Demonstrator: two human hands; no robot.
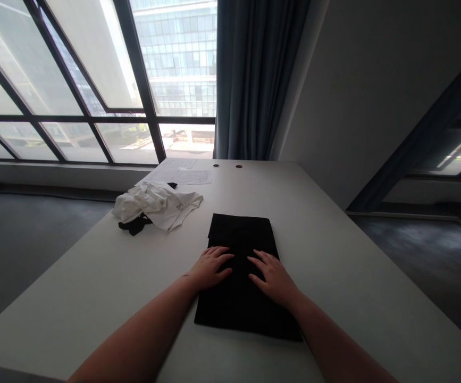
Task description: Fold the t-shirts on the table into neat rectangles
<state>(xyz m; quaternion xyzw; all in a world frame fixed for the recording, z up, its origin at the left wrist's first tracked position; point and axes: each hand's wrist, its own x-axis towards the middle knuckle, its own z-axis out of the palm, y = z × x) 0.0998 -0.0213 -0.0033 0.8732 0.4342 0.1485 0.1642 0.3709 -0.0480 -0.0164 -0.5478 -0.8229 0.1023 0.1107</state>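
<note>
A black folded cloth, probably a garment (242, 314), lies flat on the white table in front of me, its long sides running away from me. My left hand (213, 267) rests palm down on its left side, fingers spread and pointing inward. Across from it, my right hand (272, 276) lies on the right side with its fingers apart. Neither hand grips anything. A strip of cloth shows bare between the fingertips. What kind of garment it is cannot be made out.
A crumpled white garment (156, 205) with a black piece (135, 224) under it sits at the table's left. Printed papers (192, 176) lie behind it. Two round holes (239, 166) mark the far end of the white table (313, 234). Beyond stand windows and a blue curtain (254, 80).
</note>
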